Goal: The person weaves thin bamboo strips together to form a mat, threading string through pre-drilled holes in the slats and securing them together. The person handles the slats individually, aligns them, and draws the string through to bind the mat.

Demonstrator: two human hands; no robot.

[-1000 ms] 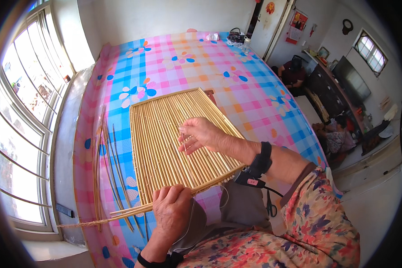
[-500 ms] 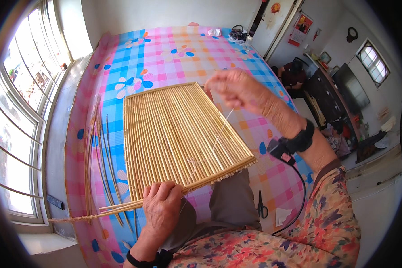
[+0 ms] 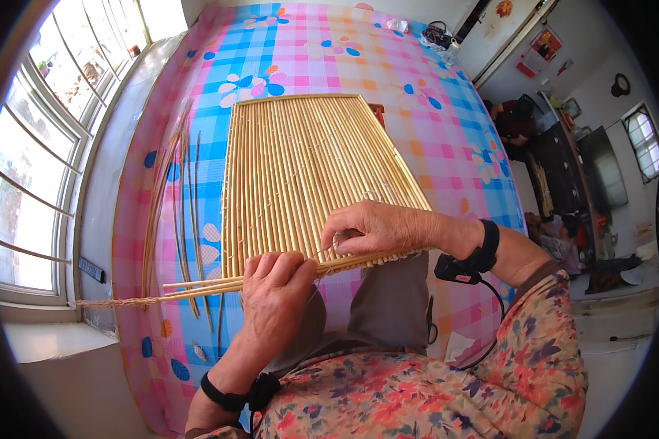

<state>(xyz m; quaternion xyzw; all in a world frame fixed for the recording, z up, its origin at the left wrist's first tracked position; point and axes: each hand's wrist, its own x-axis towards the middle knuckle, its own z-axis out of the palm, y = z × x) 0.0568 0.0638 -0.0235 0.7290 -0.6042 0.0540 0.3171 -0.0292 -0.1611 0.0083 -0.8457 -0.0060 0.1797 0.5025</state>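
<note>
Presently, the stalk panel lies flat, its far part above the checked flowered sheet and its near edge over the person's lap. The left hand is closed, fingers curled over the edge stalks at the panel's near left corner. The right hand is partly closed, fingers bent and tips down at the near edge; whether it grips thread there cannot be told.

Condition of the work: the body of the panel appears complete, with stalks set side by side and a crosswise strip along the far edge. Pale binding shows along the near edge to the right of the right hand. The near left corner is judged unfinished: edge stalks project well past it, untrimmed, one ending in a feathery tip. Loose stalks lie apart, left of the panel, not worked in.
</note>
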